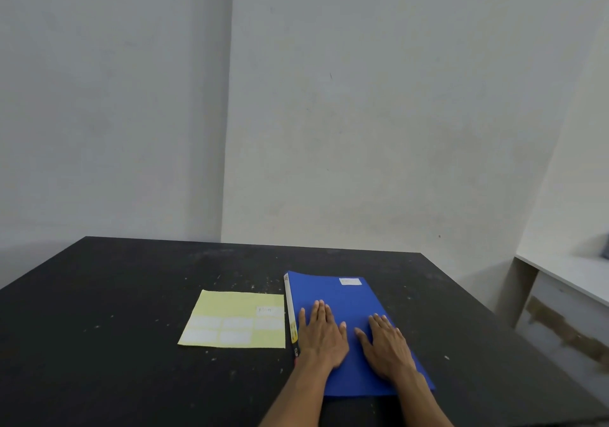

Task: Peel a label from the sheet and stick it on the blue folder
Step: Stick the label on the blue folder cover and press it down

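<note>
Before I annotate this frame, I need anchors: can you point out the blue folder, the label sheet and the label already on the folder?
blue folder (346, 301): head view, bare cover beyond the hands.
label sheet (230, 304): head view, yellow backing.
label (350, 281): head view, its middle.

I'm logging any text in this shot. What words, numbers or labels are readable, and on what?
None can be read.
White label on the blue folder: faint marks, too blurred.
Folder spine: printing near both ends, too small.
Label sheet: handwriting on one label, illegible; other labels blank.
</note>
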